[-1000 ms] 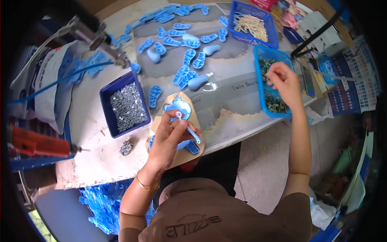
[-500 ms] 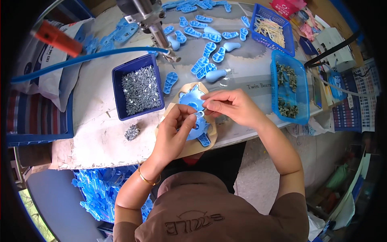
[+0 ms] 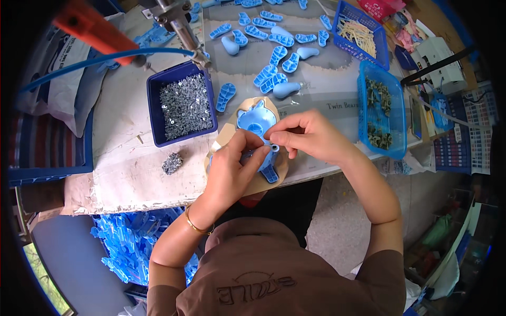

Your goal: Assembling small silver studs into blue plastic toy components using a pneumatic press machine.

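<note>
A blue plastic animal-shaped shell [image 3: 256,117] lies open side up in a beige holder [image 3: 225,135] at the table's front edge. My left hand [image 3: 237,160] is closed in a pinch over the lower part of the shell and covers much of it. Beside it my right hand [image 3: 308,138] pinches too, its fingertips almost meeting the left ones. Whatever sits between the fingertips is too small to make out. Just below them shows a small round post with a grey ring [image 3: 274,148]. A blue limb piece [image 3: 270,174] points down toward the table edge.
Left of the holder stands a dark blue bin [image 3: 154,118] of small metal parts, with a small metal heap [image 3: 172,163] nearby. Blue limb shells [image 3: 273,82] lie beyond. An orange-handled tool [image 3: 97,31] and a metal spindle [image 3: 182,29] hang above. A blue basket [image 3: 403,118] stands right.
My hands stay pinched together over the shell, shifted slightly. The orange tool has swung right and up in view, and the spindle sits further left. More of the shell's upper part shows.
</note>
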`<state>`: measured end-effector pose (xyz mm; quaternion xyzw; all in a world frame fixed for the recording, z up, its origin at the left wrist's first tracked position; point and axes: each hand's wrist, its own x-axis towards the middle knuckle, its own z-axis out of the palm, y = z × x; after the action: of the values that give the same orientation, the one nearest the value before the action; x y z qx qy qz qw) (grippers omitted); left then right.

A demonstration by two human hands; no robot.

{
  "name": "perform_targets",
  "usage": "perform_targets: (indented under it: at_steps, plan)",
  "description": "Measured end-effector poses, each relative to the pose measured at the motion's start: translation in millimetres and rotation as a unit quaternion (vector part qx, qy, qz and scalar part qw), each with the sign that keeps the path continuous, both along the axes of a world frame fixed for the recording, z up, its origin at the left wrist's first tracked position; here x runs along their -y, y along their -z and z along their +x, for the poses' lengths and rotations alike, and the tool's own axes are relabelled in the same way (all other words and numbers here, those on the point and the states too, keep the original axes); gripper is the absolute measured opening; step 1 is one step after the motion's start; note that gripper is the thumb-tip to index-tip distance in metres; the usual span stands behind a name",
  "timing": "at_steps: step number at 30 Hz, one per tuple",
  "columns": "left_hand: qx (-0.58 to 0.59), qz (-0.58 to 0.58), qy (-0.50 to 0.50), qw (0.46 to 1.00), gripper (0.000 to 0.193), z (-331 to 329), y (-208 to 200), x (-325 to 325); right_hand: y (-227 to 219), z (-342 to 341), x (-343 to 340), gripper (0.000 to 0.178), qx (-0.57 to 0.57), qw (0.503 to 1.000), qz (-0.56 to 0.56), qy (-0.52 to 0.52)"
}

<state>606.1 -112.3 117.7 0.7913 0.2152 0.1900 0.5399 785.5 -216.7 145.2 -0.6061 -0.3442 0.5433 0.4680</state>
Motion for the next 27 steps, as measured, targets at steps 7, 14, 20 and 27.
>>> perform_targets:
  at_steps: [7,14,20,27]
  plan:
    - [-0.013,-0.002,0.069,0.997,0.015,-5,-6,-4,-4,10,0,0.012,-0.014,0.994,0.001,-0.111]
    - [-0.068,-0.017,0.019,0.997,0.014,-13,-6,-12,4,-17,1,0.017,0.148,0.973,0.170,-0.058]
    - [-0.064,0.320,0.005,0.945,0.052,-37,-2,-25,18,-20,-2,0.020,0.142,0.989,0.035,0.017]
    - [-0.078,0.317,-0.014,0.945,0.043,-45,12,-29,25,-27,-9,0.017,0.140,0.990,-0.009,0.004]
